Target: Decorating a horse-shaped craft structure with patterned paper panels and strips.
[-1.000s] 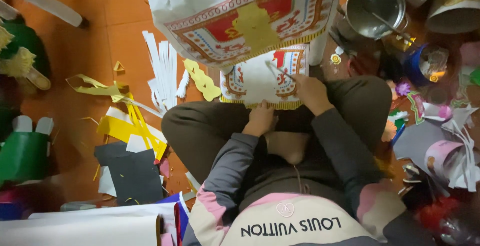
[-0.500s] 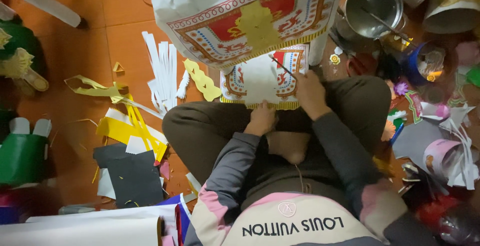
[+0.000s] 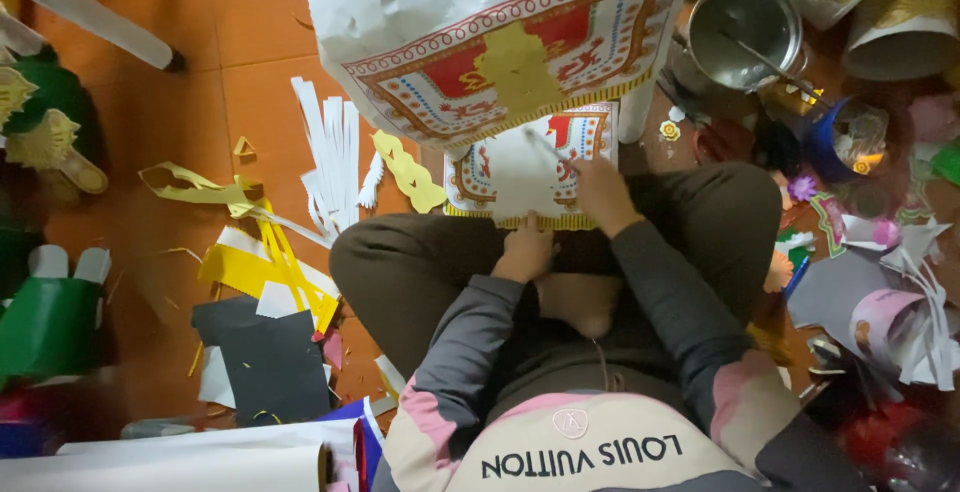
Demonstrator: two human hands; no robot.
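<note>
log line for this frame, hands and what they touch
left hand: on patterned paper panel edge | right hand: thin tool on panel | metal pot: apart

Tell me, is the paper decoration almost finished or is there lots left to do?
Partly done. A big patterned paper piece with red and gold print already stands finished. The left hand steadies a smaller patterned sheet while the right hand works on it with a thin tool. White paper strips and yellow offcuts lie unused on the floor.
</note>
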